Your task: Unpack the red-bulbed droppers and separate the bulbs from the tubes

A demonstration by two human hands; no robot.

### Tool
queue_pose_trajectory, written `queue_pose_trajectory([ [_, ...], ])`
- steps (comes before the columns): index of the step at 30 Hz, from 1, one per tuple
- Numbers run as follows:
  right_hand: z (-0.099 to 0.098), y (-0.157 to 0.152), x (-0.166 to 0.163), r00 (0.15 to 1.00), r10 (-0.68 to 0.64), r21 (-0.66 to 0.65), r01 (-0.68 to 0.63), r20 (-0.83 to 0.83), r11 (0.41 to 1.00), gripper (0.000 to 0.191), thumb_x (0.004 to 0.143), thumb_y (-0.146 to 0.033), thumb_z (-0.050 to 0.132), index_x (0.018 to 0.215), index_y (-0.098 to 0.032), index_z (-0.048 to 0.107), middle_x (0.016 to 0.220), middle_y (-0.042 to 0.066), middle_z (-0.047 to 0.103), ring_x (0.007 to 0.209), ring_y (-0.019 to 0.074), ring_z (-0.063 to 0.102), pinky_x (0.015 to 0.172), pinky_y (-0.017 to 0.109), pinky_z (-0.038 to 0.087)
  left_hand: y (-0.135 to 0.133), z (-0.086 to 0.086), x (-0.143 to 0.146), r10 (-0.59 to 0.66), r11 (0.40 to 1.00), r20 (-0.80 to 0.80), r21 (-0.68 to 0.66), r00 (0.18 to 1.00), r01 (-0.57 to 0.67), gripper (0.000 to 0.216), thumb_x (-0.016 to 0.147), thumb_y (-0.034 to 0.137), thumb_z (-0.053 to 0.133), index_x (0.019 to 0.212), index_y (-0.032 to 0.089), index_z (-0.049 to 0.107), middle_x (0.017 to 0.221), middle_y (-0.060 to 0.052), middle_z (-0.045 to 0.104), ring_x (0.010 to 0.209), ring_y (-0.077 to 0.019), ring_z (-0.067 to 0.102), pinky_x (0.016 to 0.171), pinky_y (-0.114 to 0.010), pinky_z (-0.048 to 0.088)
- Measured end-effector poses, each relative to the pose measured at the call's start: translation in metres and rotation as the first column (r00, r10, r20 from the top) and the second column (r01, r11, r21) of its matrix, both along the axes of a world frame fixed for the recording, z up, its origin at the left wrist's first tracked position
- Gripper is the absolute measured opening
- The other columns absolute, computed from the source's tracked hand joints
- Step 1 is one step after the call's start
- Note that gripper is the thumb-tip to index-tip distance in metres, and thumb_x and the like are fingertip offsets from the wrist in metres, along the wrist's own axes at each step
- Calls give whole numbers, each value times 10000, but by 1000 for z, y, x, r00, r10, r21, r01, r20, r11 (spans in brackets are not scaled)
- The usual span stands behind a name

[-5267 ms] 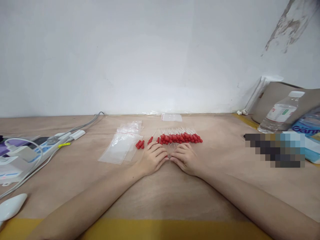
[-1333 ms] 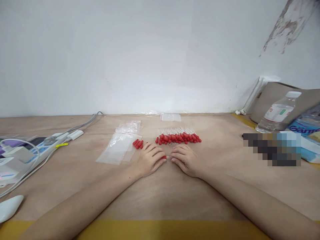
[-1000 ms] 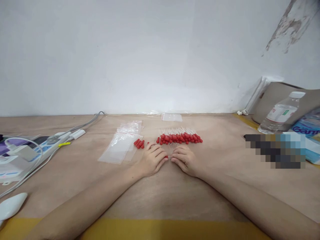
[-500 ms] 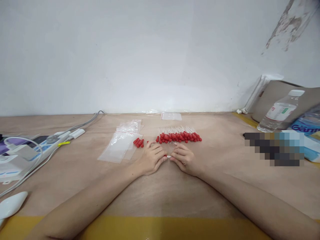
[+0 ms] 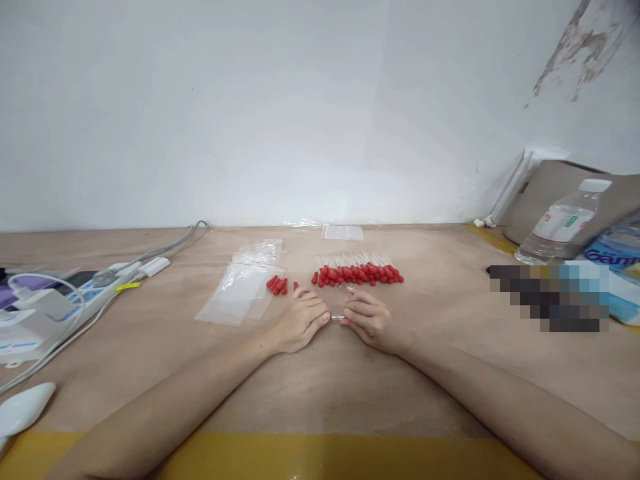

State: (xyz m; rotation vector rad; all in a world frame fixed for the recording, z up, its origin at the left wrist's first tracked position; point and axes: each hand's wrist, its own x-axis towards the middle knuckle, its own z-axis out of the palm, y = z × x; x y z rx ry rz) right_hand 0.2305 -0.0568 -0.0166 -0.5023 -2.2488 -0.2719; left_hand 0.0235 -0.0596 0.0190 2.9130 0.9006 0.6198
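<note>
Head view. Both forearms lie on the wooden table [image 5: 450, 373] and meet at its centre.

- Left hand [image 5: 299, 321]: fingers curled, tips closed on the left end of a small clear tube [image 5: 338, 317].
- Right hand [image 5: 374, 321]: fingers curled, tips closed on the right end of the same tube.
- The tube lies level between the two hands, just above the tabletop; whether it touches the surface cannot be told.

Surroundings:

- Row of droppers [image 5: 357, 274] with red bulbs, just behind the hands, glass tips pointing to the wall. A finger of the right hand is close to its near edge.
- Loose red caps [image 5: 277, 285], just behind the left hand and left of the row.
- Stack of clear bags [image 5: 241, 295], left of the caps, overlapping one another.
- One more clear bag [image 5: 343, 232] at the wall, well apart from the hands.
- Power strip [image 5: 97, 291] with grey cable [image 5: 173, 248] at the left edge.
- Water bottle [image 5: 561, 223] leaning against a cardboard box [image 5: 550, 193] at the right.

Nothing lies between the camera and the hands.
</note>
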Motion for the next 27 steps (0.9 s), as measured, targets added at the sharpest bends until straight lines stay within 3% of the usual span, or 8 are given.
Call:
queue_pose_trajectory([
  [7, 6, -4, 5, 999, -24, 32, 23, 31, 999, 147, 842, -167, 461, 858, -192, 605, 763, 16, 610, 827, 141, 544, 968, 435, 415, -1, 1, -2, -25, 999, 4, -22, 1000, 25, 287, 918, 243, 268, 755, 178, 496, 740, -10, 546, 762, -146, 488, 851, -353, 325],
  [13, 5, -5, 10, 986, -166, -18, 166, -32, 986, 112, 801, -201, 539, 879, -209, 619, 817, 29, 658, 881, 167, 567, 915, 420, 421, -4, -2, 2, 7, 995, 66, 98, 998, -13, 197, 897, 266, 366, 875, 194, 548, 842, -12, 602, 864, -146, 525, 949, -370, 296],
  [20, -4, -1, 10, 997, -80, -78, 80, -4, 994, 138, 832, -206, 494, 915, -182, 601, 842, 50, 668, 855, 144, 611, 948, 393, 422, 1, -5, 2, -37, 946, 21, 323, 999, 29, 170, 879, 233, 413, 883, 172, 572, 893, -43, 630, 940, -162, 546, 1001, -393, 309],
  [27, -3, -6, 12, 999, -37, -27, 37, -21, 999, 160, 840, -190, 473, 953, -185, 588, 880, 53, 660, 910, 151, 603, 954, 380, 444, 1, -6, -1, -77, 949, -9, 307, 997, 76, 170, 876, 200, 396, 847, 178, 562, 902, -44, 634, 1050, -165, 517, 1003, -393, 320],
])
